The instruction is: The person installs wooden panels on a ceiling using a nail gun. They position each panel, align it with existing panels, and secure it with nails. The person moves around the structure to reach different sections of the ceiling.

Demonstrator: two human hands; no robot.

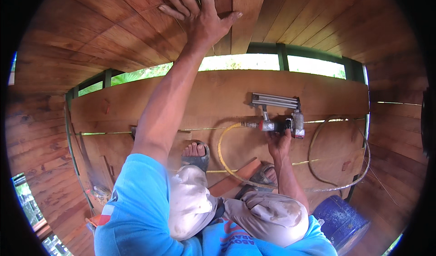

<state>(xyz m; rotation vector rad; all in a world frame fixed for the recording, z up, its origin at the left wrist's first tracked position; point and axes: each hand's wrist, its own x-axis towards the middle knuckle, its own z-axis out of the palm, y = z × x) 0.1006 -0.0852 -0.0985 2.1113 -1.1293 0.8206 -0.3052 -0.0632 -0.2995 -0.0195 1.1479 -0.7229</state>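
My left hand [205,23] reaches far forward and up, its fingers spread against wooden boards [247,17] fitted edge to edge. It grips nothing. My right hand [279,145] is wrapped round the handle of a pneumatic nail gun [297,120], held above the plank floor between my right foot and the far boards. The nail gun has a long silver magazine [276,100] lying roughly crosswise on its far side. From the left end of its handle runs a yellow air hose [220,148]. My right fingers are partly hidden by the tool.
The hose loops round my right foot and curves over wide planks [218,95] with gaps between them. A loose board piece [236,178] lies between my sandalled feet. A blue drum [340,222] stands at the near right. Beyond the far plank is a bright opening [236,62] with upright posts.
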